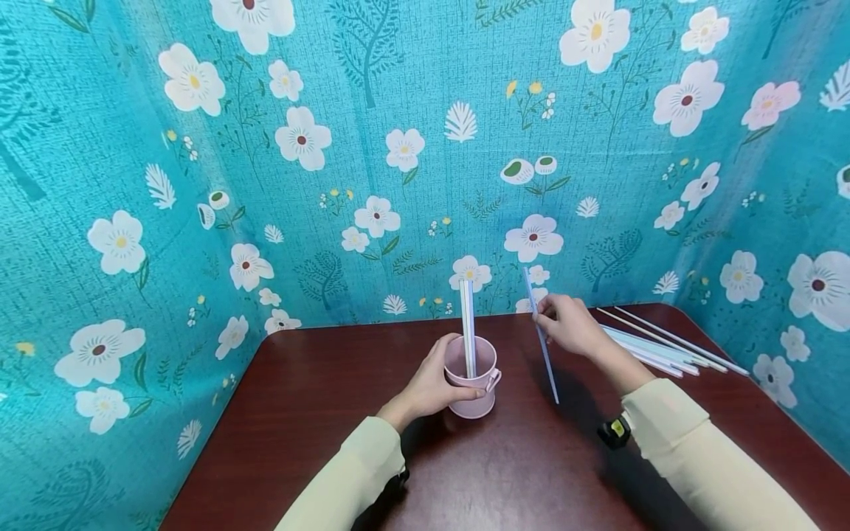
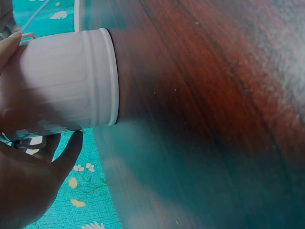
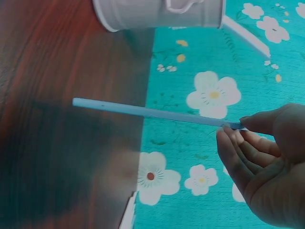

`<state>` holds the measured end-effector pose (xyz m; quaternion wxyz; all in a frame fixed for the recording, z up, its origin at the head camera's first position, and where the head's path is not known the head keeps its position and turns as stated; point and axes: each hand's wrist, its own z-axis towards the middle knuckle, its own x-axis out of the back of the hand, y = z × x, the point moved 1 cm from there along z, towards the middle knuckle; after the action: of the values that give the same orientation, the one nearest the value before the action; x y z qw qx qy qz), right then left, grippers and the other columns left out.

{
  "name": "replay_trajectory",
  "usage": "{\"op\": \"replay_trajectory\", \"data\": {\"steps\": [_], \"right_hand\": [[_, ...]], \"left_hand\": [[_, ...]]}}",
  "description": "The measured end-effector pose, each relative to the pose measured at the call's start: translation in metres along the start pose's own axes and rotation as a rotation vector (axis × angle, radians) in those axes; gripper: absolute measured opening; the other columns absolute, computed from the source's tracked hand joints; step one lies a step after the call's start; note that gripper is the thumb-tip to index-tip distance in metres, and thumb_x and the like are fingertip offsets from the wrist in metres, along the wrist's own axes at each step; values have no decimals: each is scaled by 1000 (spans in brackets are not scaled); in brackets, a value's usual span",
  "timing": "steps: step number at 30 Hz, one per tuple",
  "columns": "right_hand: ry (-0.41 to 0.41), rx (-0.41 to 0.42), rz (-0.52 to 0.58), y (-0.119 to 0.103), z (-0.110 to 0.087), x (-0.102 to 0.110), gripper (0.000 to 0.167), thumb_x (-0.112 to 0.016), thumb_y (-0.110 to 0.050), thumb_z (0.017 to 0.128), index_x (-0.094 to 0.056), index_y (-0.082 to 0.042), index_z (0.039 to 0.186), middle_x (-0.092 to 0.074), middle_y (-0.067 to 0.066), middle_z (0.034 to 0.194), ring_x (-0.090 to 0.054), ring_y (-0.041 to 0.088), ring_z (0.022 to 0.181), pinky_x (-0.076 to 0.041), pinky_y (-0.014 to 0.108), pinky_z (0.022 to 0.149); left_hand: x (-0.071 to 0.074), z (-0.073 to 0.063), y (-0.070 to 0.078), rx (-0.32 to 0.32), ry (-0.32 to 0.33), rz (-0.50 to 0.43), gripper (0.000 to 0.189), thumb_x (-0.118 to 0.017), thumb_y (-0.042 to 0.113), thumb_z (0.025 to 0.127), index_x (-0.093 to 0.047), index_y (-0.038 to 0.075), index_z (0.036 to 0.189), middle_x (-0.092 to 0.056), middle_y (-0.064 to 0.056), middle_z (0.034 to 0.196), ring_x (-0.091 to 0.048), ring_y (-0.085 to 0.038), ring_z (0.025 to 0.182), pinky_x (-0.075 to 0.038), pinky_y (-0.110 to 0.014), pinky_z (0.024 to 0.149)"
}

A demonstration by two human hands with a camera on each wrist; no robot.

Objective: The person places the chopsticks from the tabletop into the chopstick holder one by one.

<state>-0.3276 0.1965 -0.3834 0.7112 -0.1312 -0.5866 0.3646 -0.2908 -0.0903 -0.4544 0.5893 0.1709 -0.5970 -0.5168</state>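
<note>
A small pale pink bucket (image 1: 474,405) with a side handle stands upright on the table. My left hand (image 1: 428,383) grips it round its left side, fingers behind and thumb across the front. Several straws (image 1: 468,317), white and blue, lean upright in the bucket and rise above its rim. To the right of the bucket, my right hand (image 1: 567,323) pinches one blue straw (image 3: 176,116) near its upper part between thumb and fingertips. This straw is held tilted, apart from the bucket, its lower end pointing down toward the table.
Loose straws (image 1: 654,350) in white, pale blue and cream lie on the right side of the dark red-brown table (image 1: 319,413). A turquoise flowered cloth (image 1: 372,177) hangs behind the table and at both sides.
</note>
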Motion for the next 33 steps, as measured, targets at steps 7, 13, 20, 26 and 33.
{"op": "replay_trajectory", "data": {"steps": [7,13,20,26,33], "right_hand": [[71,17,43,-18,5,10,11,-60,-7,102,-63,3,102,-71,14,85,-68,24,65,-56,34,61],[146,40,94,-34,10,18,11,-61,-10,102,-63,1,103,-69,13,86,-68,23,68,-55,31,59],[191,76,133,-49,13,25,16,-62,-16,103,-64,0,106,-71,15,89,-70,23,70,-53,29,56],[234,98,188,-57,15,27,21,-61,-20,104,-64,1,109,-72,16,90,-70,25,74,-51,26,60],[304,134,259,-66,16,25,22,-60,-21,105,-63,0,110,-73,17,93,-71,21,74,-53,23,63]], "left_hand": [[0,0,0,6,0,1,103,-94,30,72,-34,14,153,-47,-4,145,-51,-20,127,-45,-41,106],[0,1,-1,0,-2,-8,101,-94,30,72,-35,15,152,-48,-3,144,-50,-19,127,-46,-42,105],[1,2,-1,5,-2,2,100,-94,32,73,-34,17,152,-48,-4,144,-51,-20,128,-46,-42,105],[0,1,-1,5,-2,14,102,-94,32,73,-34,13,153,-47,-3,145,-50,-20,128,-45,-42,106],[0,0,-1,12,4,18,102,-94,30,71,-34,15,153,-47,-3,145,-49,-19,129,-43,-41,108]]}}
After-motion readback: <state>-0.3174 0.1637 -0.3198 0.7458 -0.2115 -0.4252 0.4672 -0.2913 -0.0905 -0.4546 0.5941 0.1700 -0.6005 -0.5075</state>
